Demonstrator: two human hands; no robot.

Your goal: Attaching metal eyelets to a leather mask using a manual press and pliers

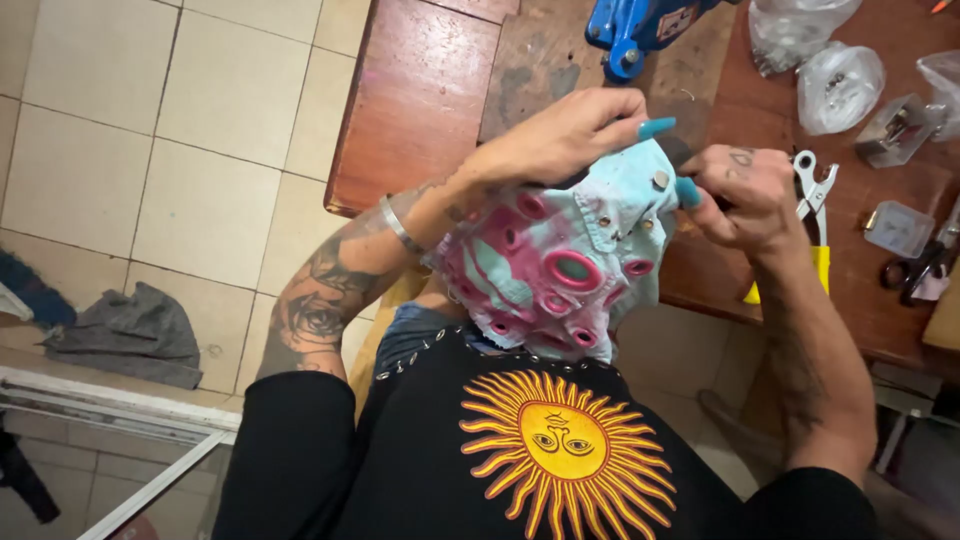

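Both hands work a pale blue denim piece point(570, 250) covered in pink ringed patches, held up over the front edge of the wooden tabletop point(420, 90), above the lap. Left hand point(560, 135) lies over the top of the fabric, fingers curled down and gripping the upper edge, long teal nails showing. Right hand point(745, 190) is closed in a pinch at the right corner of the denim, near the small metal studs point(660, 180); something dark sits between thumb and fingers there, cannot tell what it is. Judged step: setting or adjusting a stud at that corner, fabric being steadied by the left hand. The next move looks to need a firm hold on the cloth so the corner stays taut, plus fine thumb pressure right at the stud, no slipping. Denim's long axis runs roughly from lower left to upper right, bunched end hanging down toward the body, studded corner pointing up and right toward the right hand. On the tabletop just beside the right hand: pliers with a yellow handle point(815, 230), partly hidden behind the wrist. Further right, a small clear plastic box point(897, 228) and scissors point(925, 265). At the back, clear bags of small hardware point(838, 85) and a blue clamp-like tool point(630, 30). Tiled floor at left with a grey rag point(125, 335) lying on it, well apart.
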